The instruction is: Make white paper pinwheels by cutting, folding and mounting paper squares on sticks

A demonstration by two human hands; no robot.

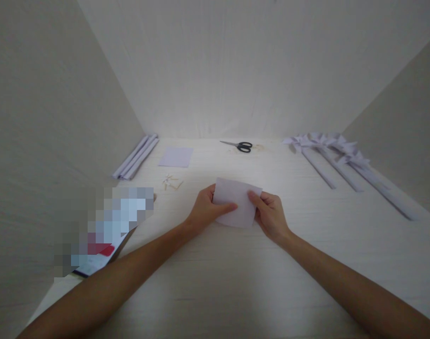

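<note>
A square sheet of pale paper (pixel 232 214) is held up over the middle of the table by both hands. My left hand (pixel 208 207) grips its left edge, thumb lying across the front and fingers behind. On the right side, my right hand (pixel 269 212) pinches the upper corner between thumb and curled fingers. The fingers behind the sheet are mostly hidden. Beyond my left hand, a few thin light-coloured sticks or strips (pixel 171 181) lie in a small pile.
Rolled paper tubes (pixel 137 157) lie at the back left, beside a flat paper square (pixel 176 157). Black-handled scissors (pixel 243 147) rest near the back wall. Paper pinwheel-like pieces on sticks (pixel 337 162) line the right side. A partly blurred lit screen device (pixel 95 263) stands at left.
</note>
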